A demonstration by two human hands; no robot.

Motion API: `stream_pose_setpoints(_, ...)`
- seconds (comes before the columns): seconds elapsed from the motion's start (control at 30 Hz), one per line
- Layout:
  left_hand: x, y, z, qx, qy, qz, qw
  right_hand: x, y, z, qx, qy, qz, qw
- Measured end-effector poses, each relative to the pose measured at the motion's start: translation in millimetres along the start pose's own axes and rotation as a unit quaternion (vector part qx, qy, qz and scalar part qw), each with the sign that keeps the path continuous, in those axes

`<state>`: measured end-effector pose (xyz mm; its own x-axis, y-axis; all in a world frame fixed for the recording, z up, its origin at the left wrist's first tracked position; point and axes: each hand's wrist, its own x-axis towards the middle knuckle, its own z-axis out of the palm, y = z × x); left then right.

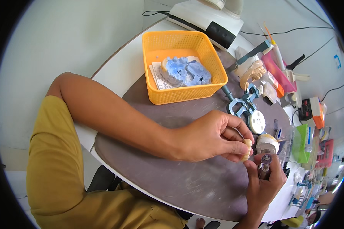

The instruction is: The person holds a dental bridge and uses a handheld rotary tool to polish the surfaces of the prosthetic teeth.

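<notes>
My left hand (pixel 206 137) pinches a small cream row of artificial teeth (pixel 247 149) between thumb and fingers. Just below it, my right hand (pixel 263 183) grips a silvery handpiece (pixel 265 168), its end turned up toward the camera, with the thumb close under the teeth. A white and yellowish dental cast (pixel 267 142) sits just behind both hands. A teal metal articulator (pixel 240 106) with a white round plate (pixel 256 122) lies above them on the brown work mat (pixel 168 183).
A yellow basket (pixel 153 91) holds blue impressions (pixel 183 70). A white machine (pixel 195 21) with a hose stands behind it. Tools in a pink holder (pixel 277 72), casts, a green bin (pixel 302 141) and a red basket (pixel 325 152) crowd the right side. The desk's curved edge runs along the left.
</notes>
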<state>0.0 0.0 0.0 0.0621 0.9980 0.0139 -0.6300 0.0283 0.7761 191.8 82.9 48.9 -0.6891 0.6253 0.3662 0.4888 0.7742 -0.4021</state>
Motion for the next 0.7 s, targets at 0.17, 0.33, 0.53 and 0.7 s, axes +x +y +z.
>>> stream_pose_setpoints(0.17, 1, -4, -1, 0.016, -0.017, 0.032, 0.999, -3, -16, -1, 0.037, -0.011, -0.004, 0.999)
stream_pose_setpoints(0.33, -2, 1, 2, 0.014, -0.015, 0.003, 1.0, -6, -13, 3, 0.024, 0.021, -0.039, 0.999)
stream_pose_setpoints(0.53, -2, 0, 3, 0.004, -0.027, 0.013, 1.0, -8, -12, 1, 0.039, 0.03, -0.02, 0.999)
stream_pose_setpoints(0.7, -2, -2, 2, 0.001, -0.034, 0.009, 0.999, -5, -11, 2, 0.039, 0.024, -0.027, 0.999)
